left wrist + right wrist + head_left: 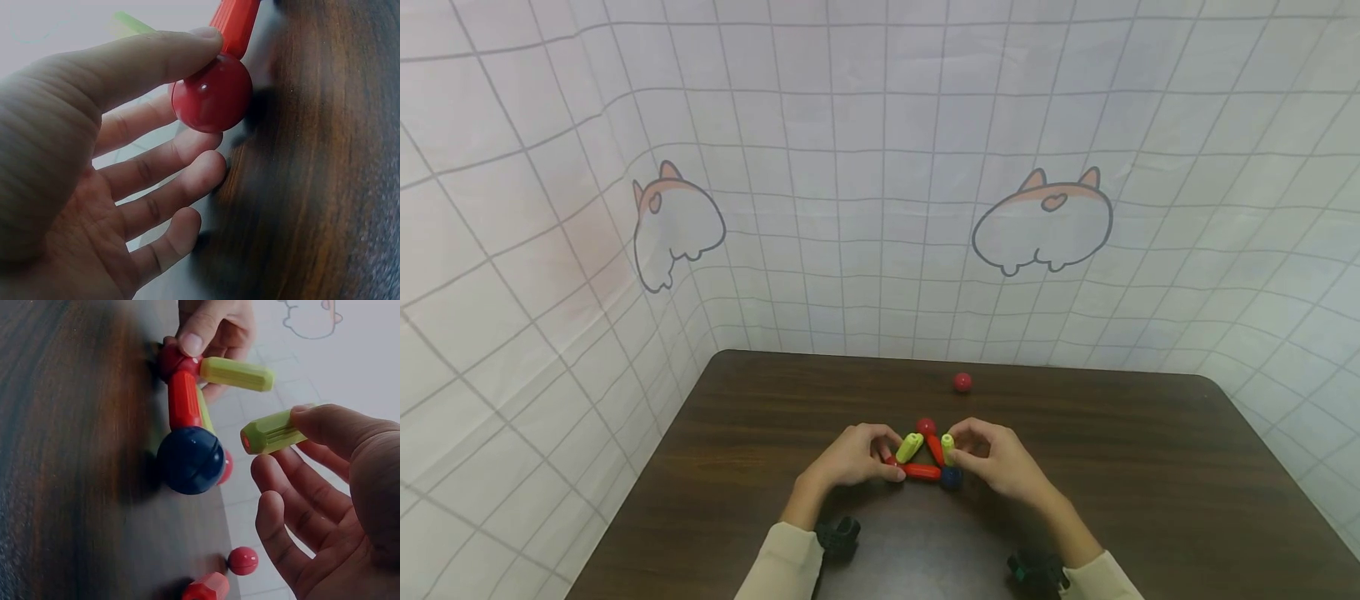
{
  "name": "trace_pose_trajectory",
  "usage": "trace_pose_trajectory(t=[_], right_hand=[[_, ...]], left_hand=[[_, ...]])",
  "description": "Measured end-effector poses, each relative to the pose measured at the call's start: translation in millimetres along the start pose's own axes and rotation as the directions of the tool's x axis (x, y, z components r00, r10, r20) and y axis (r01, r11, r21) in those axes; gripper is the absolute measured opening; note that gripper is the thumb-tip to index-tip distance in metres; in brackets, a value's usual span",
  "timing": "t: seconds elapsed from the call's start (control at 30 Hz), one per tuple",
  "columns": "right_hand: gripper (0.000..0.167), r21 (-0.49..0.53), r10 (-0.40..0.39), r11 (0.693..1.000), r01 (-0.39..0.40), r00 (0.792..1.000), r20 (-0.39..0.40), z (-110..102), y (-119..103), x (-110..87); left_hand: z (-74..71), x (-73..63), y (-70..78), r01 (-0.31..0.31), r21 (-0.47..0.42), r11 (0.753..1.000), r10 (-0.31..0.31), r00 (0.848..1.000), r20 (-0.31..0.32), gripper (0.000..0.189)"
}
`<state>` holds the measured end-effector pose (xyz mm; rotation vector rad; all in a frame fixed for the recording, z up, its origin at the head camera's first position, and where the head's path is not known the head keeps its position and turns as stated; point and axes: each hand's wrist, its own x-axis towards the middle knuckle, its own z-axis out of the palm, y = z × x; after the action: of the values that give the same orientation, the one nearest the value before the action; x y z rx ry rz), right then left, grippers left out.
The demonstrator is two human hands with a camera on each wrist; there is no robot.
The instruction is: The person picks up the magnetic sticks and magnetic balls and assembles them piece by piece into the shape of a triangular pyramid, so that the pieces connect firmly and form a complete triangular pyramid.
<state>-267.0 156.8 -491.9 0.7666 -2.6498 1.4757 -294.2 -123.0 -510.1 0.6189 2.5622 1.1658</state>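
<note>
Glossy red plastic ball (215, 97), near centre of dark wood-grain table (1120, 442). Ribbed red rod (183, 403) runs right to glossy dark-blue ball (187, 462); faceted yellow-green rod (236, 374) tilts up. Left hand (853, 457) pinches the red ball; right hand (1006, 460) pinches second yellow-green rod (275, 431) just above the blue, gap showing. Loose red ball (962, 382) on far side.

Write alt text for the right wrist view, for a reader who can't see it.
The right hand pinches a yellow-green stick, apart from a dark blue ball. A red stick joins that ball to a red ball that the left hand holds and that bears another yellow-green stick. The tabletop has dark wood grain.
</note>
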Motion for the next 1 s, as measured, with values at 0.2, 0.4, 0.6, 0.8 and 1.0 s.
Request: trace_pose_trajectory(t=[0.2, 0.4, 0.6, 0.8, 1.0], right_hand=[[0.019, -0.008, 0.039, 0.999, -0.039, 0.999, 0.024, 3.3, -0.9, -0.2], [0.019, -0.021, 0.09, 0.996, -0.089, 0.995, 0.051, 6.7, -0.4, -0.3], [0.02, -0.044, 0.104, 0.994, -0.102, 0.993, 0.063, 8.1, 0.0, -0.1], [0.02, -0.074, 0.099, 0.993, -0.093, 0.992, 0.072, 9.5, 2.4, 0.4], [0.019, -0.096, 0.101, 0.991, -0.094, 0.992, 0.073, 11.4, 4.6, 0.4]], left_hand=[[0.3, 0.0, 0.6, -0.001, -0.008, 1.0, 0.001, 1.0, 0.004, 0.043], [0.1, -0.3, 1.7, -0.001, -0.01, 1.0, 0.001, 1.0, 0.004, 0.042], [0.3, -0.8, 2.3, 0.005, -0.012, 1.0, -0.005, 1.0, 0.003, 0.042], [-0.1, -1.4, 2.3, 0.009, -0.014, 1.0, -0.009, 1.0, 0.002, 0.042], [-0.6, -1.0, 1.6, 0.011, -0.012, 1.0, -0.01, 1.0, 0.004, 0.043]])
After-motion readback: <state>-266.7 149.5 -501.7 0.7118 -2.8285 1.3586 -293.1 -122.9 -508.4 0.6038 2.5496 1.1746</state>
